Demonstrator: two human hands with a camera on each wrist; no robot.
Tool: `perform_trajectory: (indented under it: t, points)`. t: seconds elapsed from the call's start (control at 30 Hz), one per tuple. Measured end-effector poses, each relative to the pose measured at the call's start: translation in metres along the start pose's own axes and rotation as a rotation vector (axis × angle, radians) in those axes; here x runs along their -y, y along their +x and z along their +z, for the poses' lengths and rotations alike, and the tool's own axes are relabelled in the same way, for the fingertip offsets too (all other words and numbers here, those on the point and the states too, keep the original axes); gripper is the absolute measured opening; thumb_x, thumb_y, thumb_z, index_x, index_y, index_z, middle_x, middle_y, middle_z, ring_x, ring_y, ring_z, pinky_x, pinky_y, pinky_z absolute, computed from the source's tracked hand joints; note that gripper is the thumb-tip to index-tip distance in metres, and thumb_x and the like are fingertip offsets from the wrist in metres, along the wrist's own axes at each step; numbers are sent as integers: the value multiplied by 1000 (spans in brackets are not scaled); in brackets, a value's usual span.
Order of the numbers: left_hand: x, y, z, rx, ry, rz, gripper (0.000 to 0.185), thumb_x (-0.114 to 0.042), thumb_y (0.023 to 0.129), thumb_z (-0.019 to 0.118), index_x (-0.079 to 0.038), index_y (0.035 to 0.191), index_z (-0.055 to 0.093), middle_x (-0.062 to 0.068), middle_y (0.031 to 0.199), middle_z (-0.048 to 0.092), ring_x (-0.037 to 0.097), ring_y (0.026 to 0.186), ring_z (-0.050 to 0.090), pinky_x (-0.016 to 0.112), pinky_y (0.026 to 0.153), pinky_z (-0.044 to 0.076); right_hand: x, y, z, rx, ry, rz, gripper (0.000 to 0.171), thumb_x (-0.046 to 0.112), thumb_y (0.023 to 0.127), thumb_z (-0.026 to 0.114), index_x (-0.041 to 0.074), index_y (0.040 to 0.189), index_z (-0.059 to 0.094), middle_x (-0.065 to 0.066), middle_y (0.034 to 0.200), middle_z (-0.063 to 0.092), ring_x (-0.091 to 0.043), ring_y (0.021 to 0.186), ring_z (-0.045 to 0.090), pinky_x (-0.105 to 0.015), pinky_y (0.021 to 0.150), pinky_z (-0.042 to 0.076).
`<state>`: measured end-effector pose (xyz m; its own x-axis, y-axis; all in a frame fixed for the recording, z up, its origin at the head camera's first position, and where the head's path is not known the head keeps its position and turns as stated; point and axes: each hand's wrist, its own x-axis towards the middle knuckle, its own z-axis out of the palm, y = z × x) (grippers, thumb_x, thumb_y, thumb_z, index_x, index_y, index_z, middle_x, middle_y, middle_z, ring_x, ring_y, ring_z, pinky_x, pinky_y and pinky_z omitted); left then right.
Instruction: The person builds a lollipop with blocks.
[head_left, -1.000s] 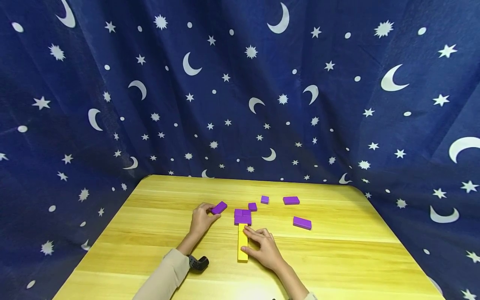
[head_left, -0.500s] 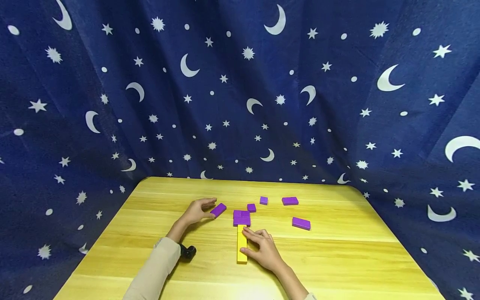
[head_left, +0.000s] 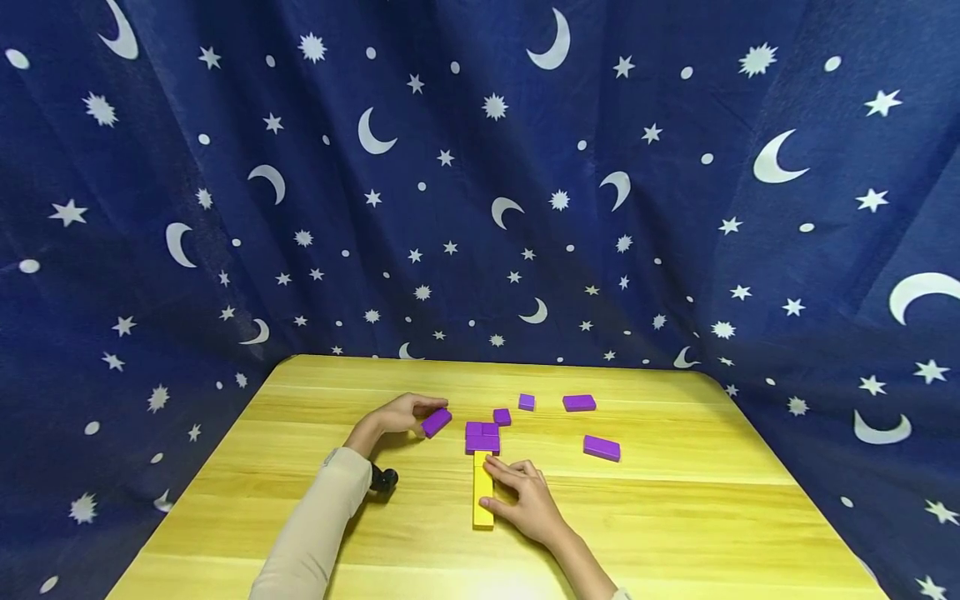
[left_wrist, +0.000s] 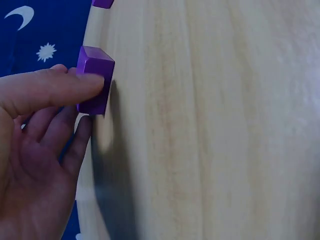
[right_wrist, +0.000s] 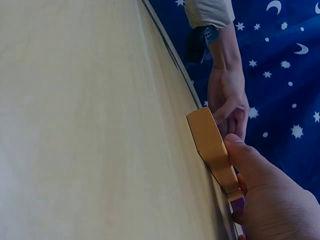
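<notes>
My left hand (head_left: 397, 414) holds a purple rectangular block (head_left: 437, 422) at the table's left middle. In the left wrist view its thumb lies on the near face of this purple block (left_wrist: 95, 85), with fingers behind. My right hand (head_left: 528, 504) rests its thumb and fingertips against a row of yellow blocks (head_left: 483, 492); the fingers are mostly straight. Seen from the right wrist, the thumb touches the side of the long yellow block (right_wrist: 207, 135). At the row's far end sits a tight group of purple blocks (head_left: 482, 444), two smaller ones behind a longer one.
Two small purple blocks (head_left: 502, 417) (head_left: 527, 402) lie behind the group. Two longer purple blocks (head_left: 579, 403) (head_left: 602, 447) lie to the right. A blue curtain (head_left: 480, 208) with moons and stars hangs behind the wooden table (head_left: 675, 517).
My left hand loosened its fingers from the purple block, then came back round it from farther left; the block turned slightly. The right hand has stayed on the yellow row.
</notes>
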<state>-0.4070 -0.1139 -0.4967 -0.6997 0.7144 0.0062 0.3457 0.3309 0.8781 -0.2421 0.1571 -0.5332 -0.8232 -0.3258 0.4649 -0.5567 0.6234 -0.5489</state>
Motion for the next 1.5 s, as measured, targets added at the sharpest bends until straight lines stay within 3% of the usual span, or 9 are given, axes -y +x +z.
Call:
perform_trajectory:
  t: [0.23, 0.4, 0.67, 0.87, 1.07, 1.5]
  points:
    - [1, 0, 2, -28, -21, -20, 68, 20, 66, 62, 11, 131, 42, 27, 132, 45, 38, 122, 43, 43, 98, 40, 1, 1, 0, 11, 4, 2, 56, 45, 80, 67, 12, 125, 60, 5, 132, 52, -10, 96, 44, -35, 80, 36]
    - [5, 0, 8, -102, -42, -16, 65, 13, 69, 72, 10, 129, 47, 24, 128, 50, 35, 120, 46, 39, 97, 42, 0, 0, 1, 5, 5, -6, 56, 44, 80, 68, 11, 124, 60, 4, 131, 52, -9, 96, 44, -34, 79, 36]
    - [3, -6, 25, -264, 160, 30, 63, -16, 67, 83, 0, 123, 58, 13, 121, 59, 26, 108, 56, 35, 94, 45, 1, 1, 0, 32, 27, 33, 58, 45, 80, 67, 13, 127, 58, 6, 134, 50, -7, 96, 42, -35, 80, 36]
    - [7, -8, 29, -289, 180, 64, 66, -19, 68, 83, 3, 124, 56, 16, 123, 56, 29, 110, 54, 35, 94, 45, 0, 1, -1, 46, 35, 59, 59, 46, 79, 67, 14, 128, 57, 9, 135, 48, -7, 97, 41, -36, 82, 36]
    - [13, -14, 31, -294, 133, 21, 69, -20, 69, 82, 2, 128, 53, 16, 128, 52, 29, 116, 51, 35, 97, 42, 1, 0, 0, 37, 25, 32, 58, 44, 80, 68, 12, 127, 57, 4, 134, 50, -7, 97, 42, -35, 80, 36]
    - [11, -8, 37, -363, 218, 54, 63, -22, 69, 83, -1, 123, 58, 13, 122, 57, 28, 114, 52, 36, 96, 43, 0, 1, 1, 28, 29, 30, 58, 43, 79, 69, 11, 126, 58, 6, 133, 50, -8, 96, 43, -37, 81, 36]
